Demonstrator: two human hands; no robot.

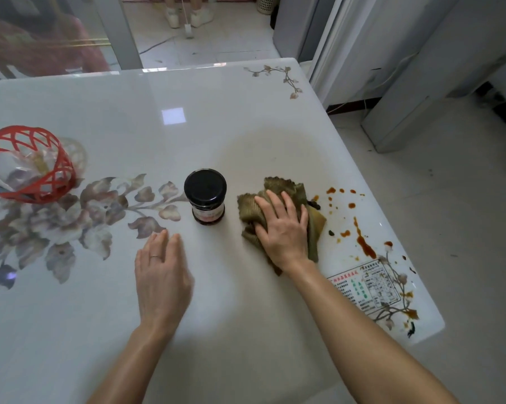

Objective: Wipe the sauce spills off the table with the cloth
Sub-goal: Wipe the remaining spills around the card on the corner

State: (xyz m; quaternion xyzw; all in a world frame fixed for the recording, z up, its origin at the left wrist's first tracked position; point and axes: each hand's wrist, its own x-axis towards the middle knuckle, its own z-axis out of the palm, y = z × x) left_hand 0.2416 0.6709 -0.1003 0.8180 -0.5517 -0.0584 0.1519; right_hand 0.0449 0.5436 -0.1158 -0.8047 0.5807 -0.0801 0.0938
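White table [246, 126] — sauce spills [364, 243] at its right edge. Right hand [283, 228] presses cloth [278, 186] flat-fingered; left hand [161, 275] relaxed near capped jar [205, 196].

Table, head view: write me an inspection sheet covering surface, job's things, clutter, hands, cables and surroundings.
Surface: white table with flower print; sauce spills in drops and streaks near its right edge, not yet wiped.
Job's things: crumpled green cloth just left of the spills.
Clutter: black-lidded jar upright left of the cloth; red basket at far left; printed sticker near the right corner.
Hands: right hand pressed flat on the cloth; left hand open, fingers straight, over bare table.
Cables: a cord on the floor right of the table.
Surroundings: tiled floor, white cabinets at right, another person's feet beyond the table.
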